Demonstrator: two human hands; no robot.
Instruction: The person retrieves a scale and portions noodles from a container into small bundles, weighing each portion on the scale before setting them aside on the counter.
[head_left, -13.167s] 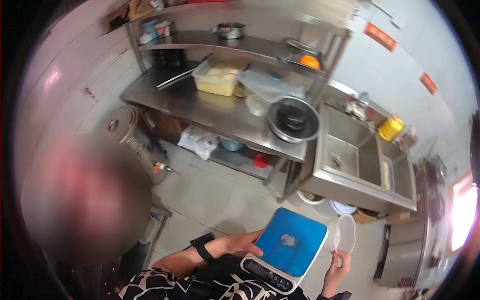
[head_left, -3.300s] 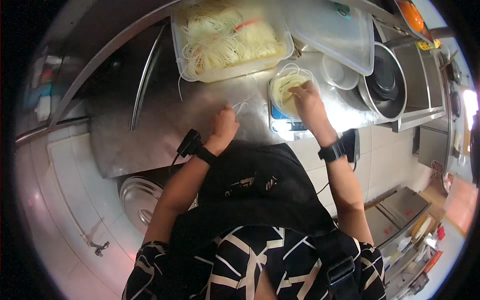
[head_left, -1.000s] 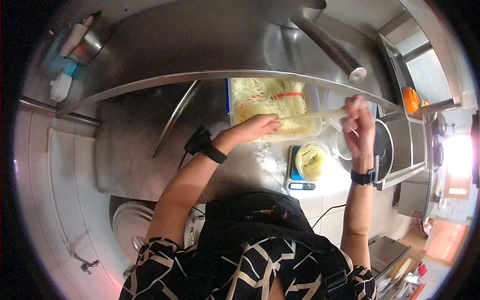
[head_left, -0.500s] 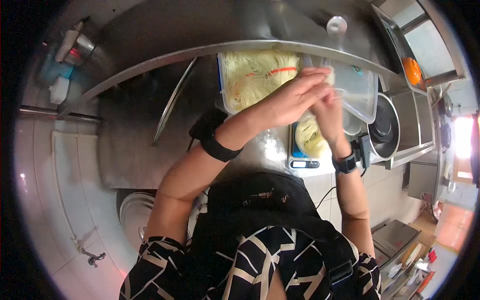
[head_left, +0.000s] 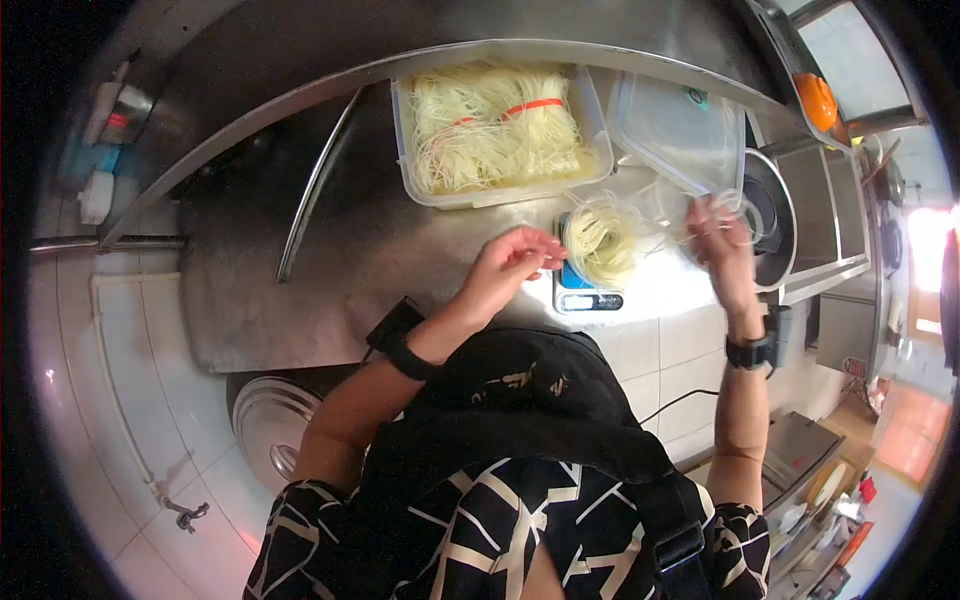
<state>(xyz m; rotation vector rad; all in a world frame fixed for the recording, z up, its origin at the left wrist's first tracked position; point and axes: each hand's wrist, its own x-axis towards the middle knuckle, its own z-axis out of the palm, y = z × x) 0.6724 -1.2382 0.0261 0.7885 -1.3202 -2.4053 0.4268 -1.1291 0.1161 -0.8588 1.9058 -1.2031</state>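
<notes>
1. Head view, step in hand (judged): portioning pale noodles by weight. Noodle portion (head_left: 603, 245) sits atop scale (head_left: 574, 280), near edge of surface (head_left: 300, 310), R of centre.
2. L hand (head_left: 515, 268): at L side of scale. Fingers loosely bent, narrow gap, no clear hold; contact w/ scale edge can't be confirmed.
3. R hand (head_left: 722, 245): R of scale, raised, motion-blurred. Thin pale strands show about the fingers; can't tell if gripped or merely clinging.
4. Next move (judged): calls for control of loose strands at R hand, plus L fingers kept off scale so the reading isn't disturbed. Display is lit; digits not legible.
5. Containers:
   a. Clear bowl (head_left: 612, 284) on scale: holds the portion; rim hard to make out.
   b. Plastic tub (head_left: 500, 196), far side, L of scale: well filled w/ noodles, red band (head_left: 530, 106) across them.
   c. Clear lid (head_left: 665, 130): off tub, just to its R.
   d. Metal bowl (head_left: 787, 230), far R, partly behind R hand: dark item (head_left: 762, 215) inside, type unclear.
</notes>
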